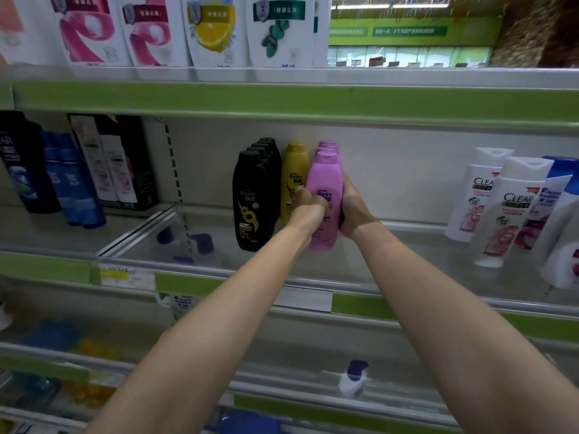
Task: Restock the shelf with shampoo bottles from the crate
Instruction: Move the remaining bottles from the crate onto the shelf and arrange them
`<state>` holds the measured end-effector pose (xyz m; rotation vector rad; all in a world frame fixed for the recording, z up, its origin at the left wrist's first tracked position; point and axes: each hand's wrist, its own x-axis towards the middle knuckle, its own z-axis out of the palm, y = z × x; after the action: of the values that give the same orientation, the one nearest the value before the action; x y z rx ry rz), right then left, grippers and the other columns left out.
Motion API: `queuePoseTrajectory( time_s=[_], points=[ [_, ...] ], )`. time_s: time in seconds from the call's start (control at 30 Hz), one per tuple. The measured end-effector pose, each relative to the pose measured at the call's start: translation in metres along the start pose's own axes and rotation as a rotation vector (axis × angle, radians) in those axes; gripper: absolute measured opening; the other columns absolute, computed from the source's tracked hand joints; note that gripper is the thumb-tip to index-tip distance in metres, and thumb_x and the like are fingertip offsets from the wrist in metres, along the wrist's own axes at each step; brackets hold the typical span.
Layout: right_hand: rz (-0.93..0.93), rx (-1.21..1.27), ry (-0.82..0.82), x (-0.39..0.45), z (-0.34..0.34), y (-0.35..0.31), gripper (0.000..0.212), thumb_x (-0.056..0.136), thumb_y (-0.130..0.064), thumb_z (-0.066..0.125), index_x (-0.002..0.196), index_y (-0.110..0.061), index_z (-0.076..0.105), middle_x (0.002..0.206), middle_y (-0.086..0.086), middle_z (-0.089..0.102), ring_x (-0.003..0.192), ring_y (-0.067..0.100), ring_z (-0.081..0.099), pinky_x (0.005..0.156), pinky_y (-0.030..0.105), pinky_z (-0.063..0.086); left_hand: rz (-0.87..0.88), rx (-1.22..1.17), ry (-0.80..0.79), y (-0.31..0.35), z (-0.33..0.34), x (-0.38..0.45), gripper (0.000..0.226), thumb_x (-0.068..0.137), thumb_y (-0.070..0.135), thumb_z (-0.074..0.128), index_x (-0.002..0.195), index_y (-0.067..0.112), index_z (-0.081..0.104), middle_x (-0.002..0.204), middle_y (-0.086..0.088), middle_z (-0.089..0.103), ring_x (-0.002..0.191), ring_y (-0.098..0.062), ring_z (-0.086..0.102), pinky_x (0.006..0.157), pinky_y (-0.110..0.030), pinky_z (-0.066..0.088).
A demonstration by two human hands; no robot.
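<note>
A pink shampoo bottle (324,180) stands upright at the front of a pink row on the middle shelf (407,245). My left hand (308,202) wraps its left side and my right hand (354,211) presses its right side. A yellow bottle (293,170) stands just left of it, partly behind my left hand. Further left is a row of black bottles (250,202). The crate is out of view.
White Clear bottles (504,211) and blue-capped bottles stand at the shelf's right. Dark and blue bottles (72,180) fill the left section behind a clear divider (138,233). Refill pouches (213,29) line the top shelf. Lower shelves hold scattered items.
</note>
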<state>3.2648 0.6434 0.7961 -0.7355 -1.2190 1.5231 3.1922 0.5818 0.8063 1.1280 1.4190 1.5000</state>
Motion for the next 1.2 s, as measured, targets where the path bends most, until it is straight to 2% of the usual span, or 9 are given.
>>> queuePoseTrajectory(
  time_s=[0.27,0.4,0.47,0.53,0.67,0.73,0.83,1.07,1.2],
  points=[
    [0.005,-0.152,0.059,-0.014,0.001,-0.007,0.048,0.102,-0.045,0.021,0.086,-0.020,0.059,0.065,-0.006,0.070,0.057,0.006,0.065,0.043,0.010,0.046,0.003,0.058,0.023,0.002,-0.006,-0.006,0.053,0.080,-0.002,0.046,0.131,0.004,0.034,0.128,-0.019,0.053,0.093,-0.026,0.062,0.045,-0.022,0.051],
    [0.034,-0.290,0.085,-0.026,0.002,-0.015,0.057,0.103,-0.045,0.013,0.133,-0.014,0.050,0.121,0.001,0.058,0.105,0.011,0.055,0.089,0.019,0.036,-0.021,0.210,0.010,0.009,-0.014,-0.016,0.067,0.085,0.005,0.048,0.146,0.007,0.020,0.136,-0.013,0.040,0.103,-0.023,0.054,0.079,-0.031,0.051],
    [0.053,-0.313,0.118,-0.034,0.002,-0.020,0.056,0.103,-0.042,0.013,0.143,-0.011,0.037,0.146,0.008,0.041,0.135,0.019,0.035,0.109,0.032,0.022,-0.013,0.252,0.055,0.014,-0.013,-0.027,0.060,0.088,0.007,0.046,0.143,0.006,0.023,0.129,-0.010,0.036,0.111,-0.025,0.047,0.089,-0.033,0.047],
    [0.083,-0.309,0.159,-0.044,0.000,-0.023,0.055,0.103,-0.042,0.019,0.146,-0.011,0.029,0.155,0.006,0.027,0.144,0.019,0.022,0.116,0.035,0.015,-0.005,0.304,0.154,0.020,-0.008,-0.040,0.048,0.087,0.009,0.048,0.133,0.004,0.032,0.127,-0.012,0.033,0.119,-0.028,0.038,0.093,-0.035,0.042],
    [0.065,-0.322,0.227,-0.070,-0.020,-0.033,0.047,0.101,-0.033,0.037,0.142,-0.010,0.037,0.148,0.010,0.038,0.129,0.023,0.042,0.108,0.041,0.033,-0.020,0.385,0.218,0.025,0.014,-0.065,0.050,0.086,0.012,0.050,0.133,0.002,0.034,0.139,-0.019,0.028,0.131,-0.034,0.027,0.106,-0.040,0.032],
    [0.034,-0.401,0.246,-0.083,-0.035,-0.037,0.037,0.097,-0.019,0.045,0.131,-0.005,0.048,0.125,0.012,0.055,0.104,0.020,0.053,0.089,0.037,0.047,-0.011,0.353,0.204,0.027,0.029,-0.075,0.047,0.086,0.012,0.050,0.131,0.002,0.039,0.139,-0.020,0.031,0.131,-0.034,0.030,0.109,-0.038,0.032],
    [-0.066,-0.520,0.283,-0.110,-0.064,-0.049,0.029,0.092,-0.004,0.045,0.120,-0.004,0.054,0.100,0.009,0.059,0.088,0.021,0.059,0.067,0.027,0.049,-0.003,0.293,0.154,0.025,0.060,-0.090,0.041,0.085,0.011,0.051,0.125,0.006,0.044,0.135,-0.016,0.039,0.126,-0.032,0.039,0.104,-0.035,0.037],
    [-0.183,-0.731,0.472,-0.170,-0.137,-0.076,0.016,0.092,-0.012,0.051,0.107,-0.013,0.057,0.103,0.011,0.065,0.097,0.026,0.063,0.092,0.045,0.051,0.031,0.189,0.031,0.023,0.140,-0.099,0.037,0.083,0.003,0.051,0.120,0.008,0.053,0.128,-0.011,0.054,0.118,-0.026,0.050,0.094,-0.029,0.042],
    [-0.101,-0.751,0.543,-0.180,-0.169,-0.083,0.038,0.090,-0.012,0.053,0.127,-0.007,0.044,0.128,0.012,0.053,0.117,0.028,0.053,0.103,0.044,0.044,0.004,0.169,-0.028,0.019,0.171,-0.097,0.043,0.084,0.003,0.052,0.126,0.008,0.050,0.131,-0.011,0.052,0.122,-0.026,0.048,0.098,-0.029,0.040]
  ],
)
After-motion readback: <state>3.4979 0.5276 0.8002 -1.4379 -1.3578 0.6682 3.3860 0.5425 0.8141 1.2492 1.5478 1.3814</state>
